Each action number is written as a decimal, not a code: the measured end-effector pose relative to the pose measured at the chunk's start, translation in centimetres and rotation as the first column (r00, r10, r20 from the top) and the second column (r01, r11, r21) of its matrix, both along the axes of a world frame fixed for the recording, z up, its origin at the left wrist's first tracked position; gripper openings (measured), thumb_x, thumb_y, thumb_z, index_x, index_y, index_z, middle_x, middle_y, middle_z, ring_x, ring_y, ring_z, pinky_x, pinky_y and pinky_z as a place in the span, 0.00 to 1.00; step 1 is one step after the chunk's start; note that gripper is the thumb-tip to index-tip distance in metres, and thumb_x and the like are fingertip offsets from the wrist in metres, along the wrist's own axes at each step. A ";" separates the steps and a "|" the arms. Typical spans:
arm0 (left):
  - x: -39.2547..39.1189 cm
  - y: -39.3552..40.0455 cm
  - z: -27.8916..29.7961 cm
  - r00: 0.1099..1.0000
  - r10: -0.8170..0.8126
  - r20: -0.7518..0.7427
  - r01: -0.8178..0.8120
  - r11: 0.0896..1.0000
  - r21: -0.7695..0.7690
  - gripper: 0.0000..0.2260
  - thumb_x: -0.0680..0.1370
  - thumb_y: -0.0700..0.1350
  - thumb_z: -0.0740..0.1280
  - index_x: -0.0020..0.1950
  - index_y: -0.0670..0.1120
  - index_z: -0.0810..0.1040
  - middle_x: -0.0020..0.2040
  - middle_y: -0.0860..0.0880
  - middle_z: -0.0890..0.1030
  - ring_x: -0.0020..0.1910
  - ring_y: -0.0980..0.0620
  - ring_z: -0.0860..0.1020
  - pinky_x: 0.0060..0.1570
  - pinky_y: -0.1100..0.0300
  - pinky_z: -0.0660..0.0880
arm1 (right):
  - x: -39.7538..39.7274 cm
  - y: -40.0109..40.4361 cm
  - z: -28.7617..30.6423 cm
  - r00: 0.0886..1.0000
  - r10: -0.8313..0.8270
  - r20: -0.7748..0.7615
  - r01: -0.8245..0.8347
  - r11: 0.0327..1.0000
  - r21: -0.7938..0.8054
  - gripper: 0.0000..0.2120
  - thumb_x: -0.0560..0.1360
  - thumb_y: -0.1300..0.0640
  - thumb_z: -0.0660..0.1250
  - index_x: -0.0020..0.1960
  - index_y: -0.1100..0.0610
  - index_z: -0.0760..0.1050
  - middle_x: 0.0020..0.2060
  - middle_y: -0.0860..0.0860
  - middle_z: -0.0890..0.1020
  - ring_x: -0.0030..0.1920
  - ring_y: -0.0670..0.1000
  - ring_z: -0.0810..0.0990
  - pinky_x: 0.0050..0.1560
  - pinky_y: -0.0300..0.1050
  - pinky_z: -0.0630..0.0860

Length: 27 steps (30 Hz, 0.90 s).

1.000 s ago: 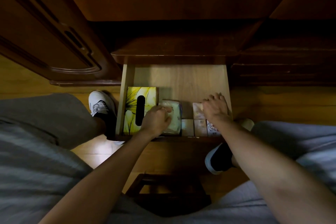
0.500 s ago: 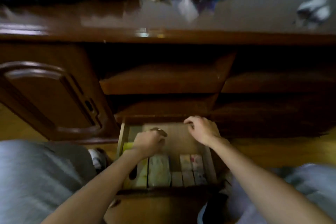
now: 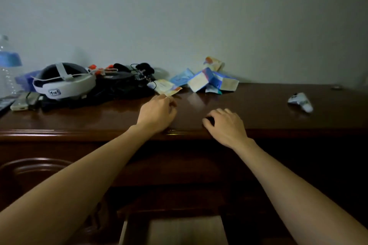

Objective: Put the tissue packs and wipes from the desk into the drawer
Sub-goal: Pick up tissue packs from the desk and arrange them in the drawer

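Several tissue packs and wipes lie in a loose heap (image 3: 207,79) at the back of the dark wooden desk (image 3: 258,113), against the wall. A flat pale pack (image 3: 165,86) lies nearest, at the heap's left. My left hand (image 3: 157,114) hovers over the desk just in front of that pack, fingers loosely curled, holding nothing. My right hand (image 3: 227,125) hangs over the desk's front edge, fingers relaxed and empty. The open drawer (image 3: 179,230) shows at the bottom edge; its contents are out of sight.
A white headset (image 3: 63,82) on a tangle of black cables and bags fills the desk's left side. A water bottle (image 3: 8,65) stands at the far left. A small white controller (image 3: 300,101) lies at the right.
Both hands have left the drawer and risen to the desk top. The view has swung up from the drawer to the desk and wall.
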State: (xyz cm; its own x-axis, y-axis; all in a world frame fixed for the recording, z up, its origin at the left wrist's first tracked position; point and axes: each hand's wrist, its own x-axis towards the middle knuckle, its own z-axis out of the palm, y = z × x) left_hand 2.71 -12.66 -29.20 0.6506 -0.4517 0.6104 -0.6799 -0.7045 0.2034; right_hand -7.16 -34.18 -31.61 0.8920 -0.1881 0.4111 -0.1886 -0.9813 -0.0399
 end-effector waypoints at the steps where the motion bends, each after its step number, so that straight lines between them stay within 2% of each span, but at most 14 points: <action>1: 1.4 -0.7 0.0 1.000 0.014 -0.021 -0.013 1.000 0.010 0.12 0.76 0.49 0.64 0.57 0.52 0.81 0.57 0.50 0.79 0.59 0.47 0.75 0.47 0.52 0.75 | 0.4 -0.2 -0.1 0.998 0.014 0.060 -0.011 0.999 -0.048 0.20 0.80 0.39 0.56 0.59 0.50 0.79 0.56 0.49 0.82 0.59 0.54 0.78 0.57 0.53 0.74; 3: 4.3 -2.3 -0.2 0.998 0.046 -0.048 -0.044 0.998 0.038 0.14 0.76 0.49 0.64 0.60 0.51 0.81 0.61 0.48 0.78 0.62 0.45 0.73 0.51 0.50 0.74 | 1.5 -0.6 0.3 0.993 0.041 0.112 -0.026 0.991 -0.132 0.20 0.80 0.39 0.55 0.52 0.49 0.79 0.49 0.48 0.83 0.51 0.53 0.80 0.52 0.52 0.74; 5: 7.2 -4.0 -0.2 0.993 0.086 -0.081 -0.077 0.991 0.107 0.16 0.77 0.51 0.63 0.64 0.52 0.79 0.66 0.44 0.74 0.66 0.43 0.70 0.58 0.47 0.71 | 3.3 -1.3 1.3 0.996 0.035 0.087 -0.021 0.988 -0.156 0.19 0.80 0.39 0.54 0.44 0.49 0.77 0.41 0.47 0.82 0.44 0.52 0.81 0.45 0.50 0.73; 7: 10.0 -5.4 -0.6 0.981 0.129 -0.144 -0.097 0.974 0.207 0.19 0.79 0.55 0.60 0.68 0.55 0.76 0.72 0.42 0.68 0.72 0.41 0.64 0.67 0.44 0.64 | 5.5 -1.9 2.1 1.000 -0.010 0.012 0.011 0.994 -0.109 0.19 0.81 0.40 0.55 0.39 0.49 0.74 0.35 0.46 0.78 0.39 0.52 0.81 0.39 0.48 0.72; 8: 11.3 -6.1 -1.0 0.972 0.144 -0.187 -0.094 0.963 0.253 0.20 0.79 0.58 0.59 0.70 0.57 0.74 0.75 0.41 0.64 0.75 0.41 0.60 0.70 0.43 0.60 | 6.8 -2.3 2.4 0.999 -0.035 -0.026 0.034 0.997 -0.066 0.19 0.81 0.40 0.55 0.40 0.49 0.74 0.35 0.47 0.78 0.39 0.52 0.81 0.39 0.49 0.74; 10: 13.7 -7.3 -1.9 0.946 0.168 -0.276 -0.077 0.946 0.314 0.23 0.79 0.63 0.54 0.72 0.60 0.70 0.78 0.41 0.58 0.78 0.41 0.53 0.74 0.41 0.54 | 9.5 -3.1 2.6 0.993 -0.085 -0.076 0.089 0.995 0.052 0.16 0.81 0.39 0.57 0.48 0.48 0.77 0.40 0.47 0.81 0.42 0.52 0.82 0.44 0.51 0.79; 12: 15.7 -8.1 -2.4 0.938 0.191 -0.290 -0.080 0.931 0.356 0.26 0.78 0.67 0.50 0.75 0.62 0.67 0.79 0.40 0.53 0.79 0.40 0.49 0.74 0.39 0.50 | 12.5 -3.8 2.8 0.990 -0.137 -0.044 0.143 0.966 0.217 0.17 0.79 0.36 0.58 0.59 0.46 0.73 0.51 0.49 0.82 0.50 0.54 0.82 0.50 0.52 0.78; 14: 17.3 -8.7 -2.6 0.945 0.192 -0.263 -0.079 0.919 0.386 0.29 0.78 0.69 0.48 0.77 0.62 0.62 0.81 0.40 0.48 0.80 0.40 0.43 0.75 0.38 0.45 | 16.1 -4.2 3.5 0.976 -0.215 0.030 0.180 0.880 0.440 0.26 0.77 0.33 0.60 0.68 0.47 0.65 0.63 0.52 0.78 0.58 0.59 0.80 0.52 0.53 0.75; 16: 18.5 -9.2 -2.5 0.941 0.184 -0.282 -0.063 0.919 0.389 0.31 0.77 0.69 0.47 0.79 0.60 0.57 0.81 0.41 0.44 0.80 0.41 0.40 0.75 0.38 0.42 | 20.4 -4.5 4.5 0.955 -0.295 0.038 0.205 0.746 0.634 0.40 0.74 0.28 0.58 0.77 0.49 0.54 0.71 0.56 0.69 0.64 0.63 0.76 0.55 0.55 0.72; 19: 19.6 -9.7 -2.5 0.929 0.172 -0.328 -0.029 0.916 0.400 0.36 0.77 0.69 0.47 0.81 0.53 0.52 0.82 0.42 0.44 0.80 0.43 0.42 0.76 0.38 0.43 | 26.5 -4.6 5.5 0.929 -0.370 -0.012 0.210 0.499 0.841 0.52 0.70 0.23 0.59 0.81 0.51 0.42 0.74 0.62 0.61 0.66 0.67 0.72 0.60 0.61 0.76; 21: 19.9 -9.7 -2.8 0.934 0.146 -0.325 -0.029 0.940 0.340 0.39 0.77 0.68 0.49 0.82 0.50 0.44 0.82 0.44 0.47 0.80 0.44 0.45 0.76 0.40 0.46 | 29.5 -5.3 5.0 0.888 -0.458 -0.037 0.215 0.343 0.914 0.52 0.71 0.25 0.61 0.80 0.55 0.44 0.73 0.63 0.64 0.66 0.66 0.72 0.61 0.62 0.76; 22: 19.9 -9.7 -2.9 0.943 0.122 -0.309 -0.031 0.958 0.285 0.40 0.77 0.67 0.50 0.82 0.50 0.40 0.81 0.44 0.51 0.80 0.45 0.49 0.76 0.41 0.48 | 30.5 -5.8 4.6 0.861 -0.507 -0.042 0.221 0.298 0.929 0.49 0.73 0.28 0.61 0.79 0.57 0.48 0.72 0.63 0.67 0.65 0.65 0.74 0.62 0.60 0.75; 25: 19.8 -9.4 -3.1 0.952 0.057 -0.301 -0.025 0.994 0.111 0.41 0.78 0.61 0.56 0.80 0.50 0.32 0.75 0.44 0.64 0.76 0.46 0.60 0.75 0.43 0.54 | 31.0 -7.2 3.2 0.813 -0.582 -0.030 0.228 0.271 0.935 0.41 0.77 0.34 0.60 0.77 0.61 0.53 0.67 0.61 0.75 0.62 0.64 0.77 0.51 0.51 0.70; 27: 19.7 -9.3 -2.9 0.951 0.040 -0.306 -0.033 0.999 0.030 0.39 0.79 0.56 0.57 0.81 0.49 0.36 0.72 0.43 0.69 0.71 0.43 0.67 0.71 0.46 0.62 | 29.8 -7.0 2.8 0.818 -0.575 0.033 0.177 0.306 0.936 0.39 0.78 0.36 0.60 0.76 0.61 0.54 0.66 0.62 0.76 0.60 0.64 0.79 0.48 0.51 0.68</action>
State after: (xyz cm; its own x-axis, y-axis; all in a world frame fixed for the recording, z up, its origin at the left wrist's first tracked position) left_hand 22.37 -21.96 -32.11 0.8212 -0.4360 0.3682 -0.5610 -0.7351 0.3807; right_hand 22.62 -41.23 -28.82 0.4708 -0.8822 -0.0020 -0.3061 -0.1612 -0.9382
